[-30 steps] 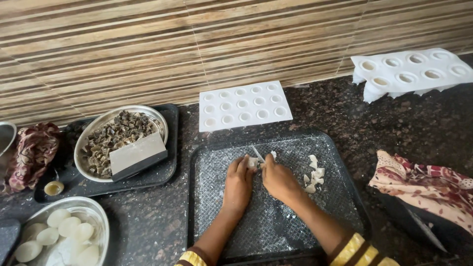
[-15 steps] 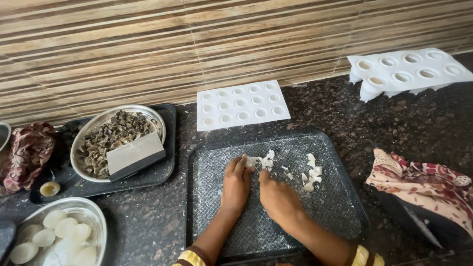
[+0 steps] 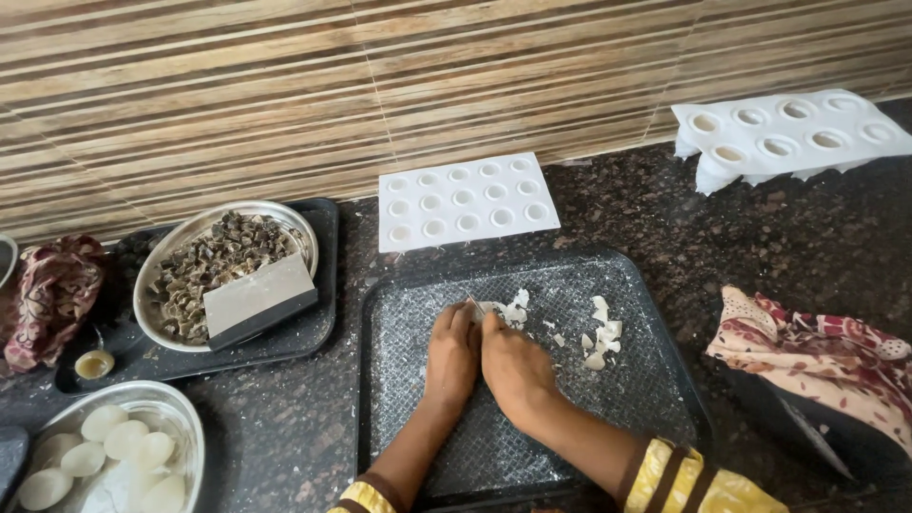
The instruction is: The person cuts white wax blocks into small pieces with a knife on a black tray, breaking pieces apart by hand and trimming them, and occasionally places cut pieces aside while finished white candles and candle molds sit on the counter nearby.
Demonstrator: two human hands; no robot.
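Dark speckled bench (image 3: 760, 247) carries black tray (image 3: 655, 370); both our hands on it. Left hand (image 3: 452, 353) pins white piece (image 3: 486, 308), grip pressed together on it. Right hand (image 3: 510, 366) clamped around small blade, barely visible. We judge: keep fingertips curled back, short cuts, chips (image 3: 600, 334) kept aside

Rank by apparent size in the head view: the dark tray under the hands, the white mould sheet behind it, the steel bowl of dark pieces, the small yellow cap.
1. Dark tray, largest.
2. White mould sheet and steel bowl of dark pieces: too close to rank.
3. Small yellow cap, smallest.
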